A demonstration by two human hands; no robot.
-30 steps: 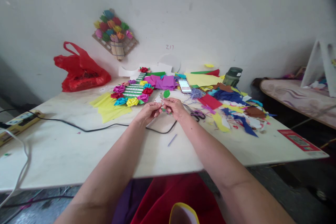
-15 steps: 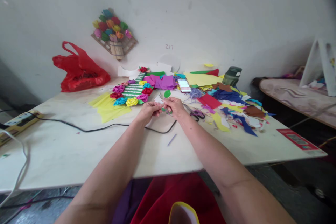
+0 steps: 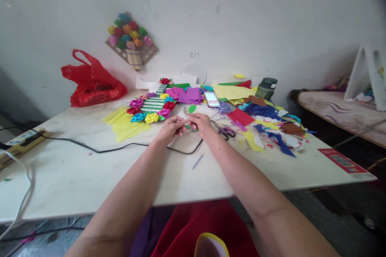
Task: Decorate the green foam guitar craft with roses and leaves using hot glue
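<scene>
Power strip (image 3: 21,141): one, at the far left edge of the table (image 3: 90,176), partly cut off.
Black cable (image 3: 99,149): one, running from the power strip across the table, curving under the hands.
Red plastic bag (image 3: 92,80): one, at the back left against the wall.
Wall piece (image 3: 131,40): one slatted board on the wall, crowded with paper flowers in many colours; exact count not readable.
Yellow sheet (image 3: 125,122): one, flat on the table under the flower frame.
Flower frame (image 3: 152,106): one green-and-white striped panel ringed with paper roses, roughly ten, just left of the hands.
Left hand (image 3: 172,127): fingertips pinched together on a small white scrap (image 3: 181,115), raised just over the table.
Right hand (image 3: 201,123): fingertips closed, meeting the left hand's at the same small piece; both hands touching at the tips.
Green leaf (image 3: 191,109): one paper leaf, sticking up just above the joined fingertips; whether gripped or only behind the hands cannot be told.
Purple stick (image 3: 198,161): one, lying on the table between the forearms.
Scissors (image 3: 226,131): one pair, just right of the right hand.
Paper pile (image 3: 265,122): many loose sheets and offcuts, red, blue, yellow, brown, purple; too many to count.
Dark jar (image 3: 266,87): one, at the back by the wall.
Red card (image 3: 342,161): one, near the right table edge.
</scene>
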